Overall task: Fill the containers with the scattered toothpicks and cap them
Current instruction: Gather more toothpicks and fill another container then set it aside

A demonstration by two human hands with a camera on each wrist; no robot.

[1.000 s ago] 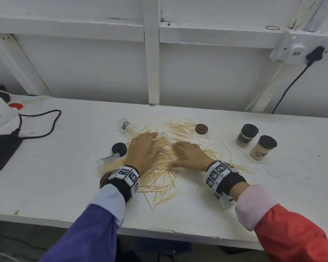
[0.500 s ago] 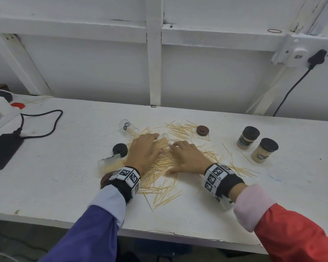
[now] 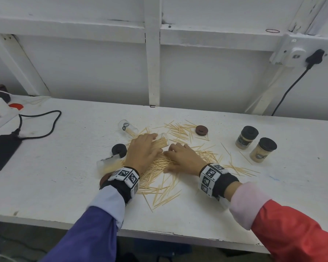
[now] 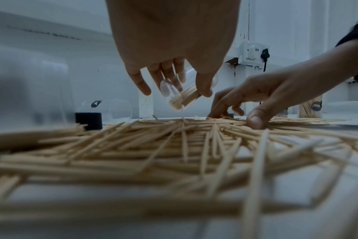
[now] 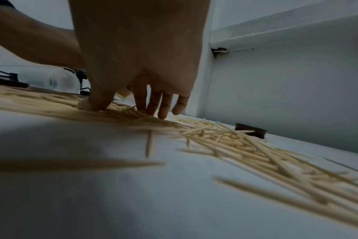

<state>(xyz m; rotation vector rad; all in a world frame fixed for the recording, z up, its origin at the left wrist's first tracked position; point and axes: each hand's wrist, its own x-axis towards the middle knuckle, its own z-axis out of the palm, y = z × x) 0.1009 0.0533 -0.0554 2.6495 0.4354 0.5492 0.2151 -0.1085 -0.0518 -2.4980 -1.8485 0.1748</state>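
Observation:
Loose toothpicks (image 3: 160,183) lie in a wide heap mid-table. My left hand (image 3: 150,144) grips a clear container (image 3: 162,141) partly filled with toothpicks, tilted with its mouth toward the right; the left wrist view shows it (image 4: 182,95) held between thumb and fingers just above the heap (image 4: 174,153). My right hand (image 3: 175,157) rests on the heap beside the container, its thumb and fingertips (image 5: 161,113) pressing on toothpicks (image 5: 225,139). An empty clear container (image 3: 126,126) lies behind, and another with toothpicks (image 3: 108,163) lies at the left beside a black cap (image 3: 119,149).
Two filled containers with black caps (image 3: 246,137) (image 3: 262,152) stand at the right. A brown cap (image 3: 201,129) lies behind the heap, another (image 3: 104,179) by my left wrist. A black power adapter (image 3: 2,152) with cable sits far left. The wall runs close behind.
My right hand has slid a little to the left across the heap, closer to the container. My left hand has hardly moved.

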